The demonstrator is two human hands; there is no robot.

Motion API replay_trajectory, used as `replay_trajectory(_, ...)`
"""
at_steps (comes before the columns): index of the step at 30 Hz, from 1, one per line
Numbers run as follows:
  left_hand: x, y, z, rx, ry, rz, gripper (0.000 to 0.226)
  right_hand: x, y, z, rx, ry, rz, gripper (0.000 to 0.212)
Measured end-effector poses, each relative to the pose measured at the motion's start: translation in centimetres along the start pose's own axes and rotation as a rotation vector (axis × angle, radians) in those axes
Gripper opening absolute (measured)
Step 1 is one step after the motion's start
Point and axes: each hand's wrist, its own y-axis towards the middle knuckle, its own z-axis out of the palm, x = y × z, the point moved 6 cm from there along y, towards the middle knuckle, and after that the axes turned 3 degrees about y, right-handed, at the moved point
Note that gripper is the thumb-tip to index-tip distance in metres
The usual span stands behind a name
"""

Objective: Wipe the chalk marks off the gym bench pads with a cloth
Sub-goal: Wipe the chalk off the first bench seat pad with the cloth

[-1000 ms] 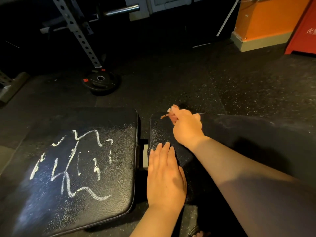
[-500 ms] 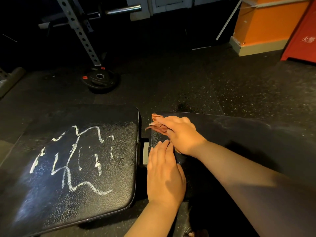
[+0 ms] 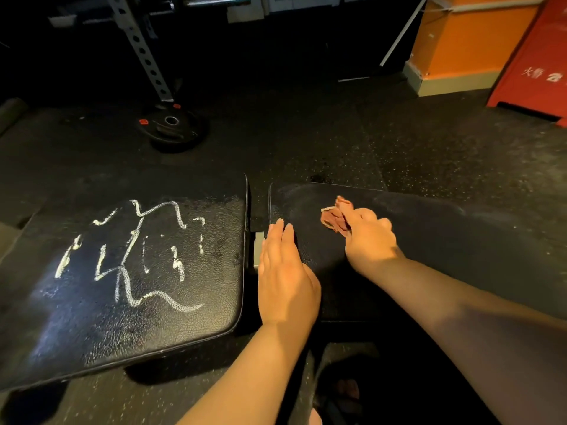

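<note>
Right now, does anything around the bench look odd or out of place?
Nothing damaged or spilled. White chalk scribbles cover the left pad, unwiped, while the right hand holds the cloth on the right pad. A weight plate lies on the floor by the rack upright.

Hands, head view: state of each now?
Left hand: open, fingers straight, resting on the bench pad.
Right hand: holds the cloth on that pad.

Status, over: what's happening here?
Right hand grips crumpled reddish cloth on right black bench pad. Left hand flat on it. White chalk scribbles on left pad unwiped. Nothing in the way.
</note>
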Motion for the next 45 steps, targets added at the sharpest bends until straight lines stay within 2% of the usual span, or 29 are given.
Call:
replay_trajectory(2, -0.1, 0.0, 0.0, 0.014, -0.001, 0.016, 0.068, 1.0, -1.7, 0.7, 0.044, 0.008, -0.001, 0.079)
replay_trajectory(4, -0.2, 0.2, -0.1, 0.056, -0.046, 0.002, 0.064, 3.4, -4.4, 1.5, 0.060, 0.133, -0.200, 0.072)
replay_trajectory(6, -0.3, 0.2, -0.4, 0.081, -0.114, -0.019, 0.057, 4.9, -6.9, 1.4, 0.069, 0.234, -0.431, 0.056)
replay_trajectory(7, -0.3, 0.3, -0.5, 0.082, -0.133, -0.018, 0.054, 4.8, -7.4, 1.3, 0.080, 0.249, -0.500, 0.053)
replay_trajectory(9, -0.5, 0.3, -0.5, 0.085, -0.111, 0.008, 0.052, 3.3, -7.1, 0.8, 0.054, 0.247, -0.533, 0.061)
replay_trajectory(10, -0.5, 0.3, -0.4, 0.085, -0.084, 0.029, 0.051, 1.8, -6.8, 0.8, 0.002, 0.245, -0.490, 0.069)
replay_trajectory(12, -0.5, 0.3, 0.0, 0.091, -0.058, 0.039, 0.050, -2.1, -5.7, 0.7, -0.108, 0.200, -0.249, 0.074)
replay_trajectory(14, -0.5, 0.3, 0.1, 0.101, -0.061, 0.033, 0.050, -4.7, -5.8, 0.7, -0.112, 0.115, 0.029, 0.077)
replay_trajectory(15, -0.7, 0.3, 0.1, 0.105, -0.059, 0.040, 0.049, -4.7, -6.2, 0.9, -0.090, 0.079, 0.073, 0.080)
replay_trajectory(17, -0.9, 0.2, 0.0, 0.126, -0.051, 0.057, 0.049, -2.6, -7.6, 1.0, -0.005, 0.095, -0.007, 0.080)
replay_trajectory(19, -0.9, 0.1, 0.0, 0.157, -0.045, 0.043, 0.049, 0.1, -9.8, 1.3, 0.106, 0.227, -0.223, 0.072)
replay_trajectory(21, -0.8, 0.1, 0.0, 0.178, -0.042, 0.025, 0.047, 1.2, -11.4, 0.9, 0.132, 0.257, -0.425, 0.062)
replay_trajectory(22, -0.8, 0.1, -0.1, 0.179, -0.042, 0.031, 0.046, 0.3, -11.0, 0.7, 0.115, 0.242, -0.434, 0.060)
replay_trajectory(23, -0.7, 0.1, -0.1, 0.177, -0.048, 0.039, 0.044, -1.3, -10.3, 0.7, 0.074, 0.212, -0.377, 0.064)
replay_trajectory(25, -0.5, 0.1, -0.1, 0.179, -0.084, 0.038, 0.042, -4.7, -9.3, 0.4, -0.021, 0.136, -0.123, 0.073)
replay_trajectory(27, -0.4, 0.0, -0.2, 0.208, -0.094, 0.050, 0.041, -6.3, -9.1, 0.6, 0.017, 0.133, 0.128, 0.074)
replay_trajectory(28, -0.5, -0.1, -0.2, 0.220, -0.082, 0.068, 0.040, -5.8, -9.3, 0.8, 0.053, 0.161, 0.171, 0.069)
replay_trajectory(30, -1.4, -0.7, -0.5, 0.226, -0.066, 0.102, 0.039, -3.7, -9.8, 1.4, 0.096, 0.363, 0.155, 0.058)
replay_trajectory(32, -2.8, -2.1, -0.3, 0.268, -0.050, 0.127, 0.043, -1.1, -10.8, 1.4, 0.138, 0.685, 0.070, 0.053)
replay_trajectory(34, -3.9, -4.0, 0.9, 0.315, 0.055, 0.180, 0.059, -0.4, -11.1, 1.0, 0.164, 0.846, 0.002, 0.040)
replay_trajectory(35, -4.2, -4.6, 1.4, 0.302, 0.136, 0.212, 0.065, -1.0, -10.8, 0.6, 0.153, 0.851, 0.008, 0.034)
replay_trajectory(37, -4.6, -5.1, 2.0, 0.241, 0.238, 0.273, 0.068, -3.0, -9.7, -0.1, 0.106, 0.834, 0.169, 0.025)
replay_trajectory(39, -4.8, -5.1, 2.4, 0.249, 0.201, 0.346, 0.063, -4.8, -8.7, -0.3, 0.096, 0.683, 0.341, 0.027)
replay_trajectory(41, -5.2, -5.8, 2.4, 0.354, 0.097, 0.464, 0.069, -5.5, -8.2, -1.1, 0.040, 0.489, 0.291, 0.032)
replay_trajectory(43, -5.1, -6.1, 1.6, 0.438, 0.051, 0.574, 0.074, -5.5, -8.4, -1.4, 0.047, 0.441, 0.203, 0.030)
replay_trajectory(45, -3.9, -4.3, 0.3, 0.384, 0.036, 0.559, 0.078, -5.5, -8.9, -1.2, 0.067, 0.441, 0.152, 0.025)
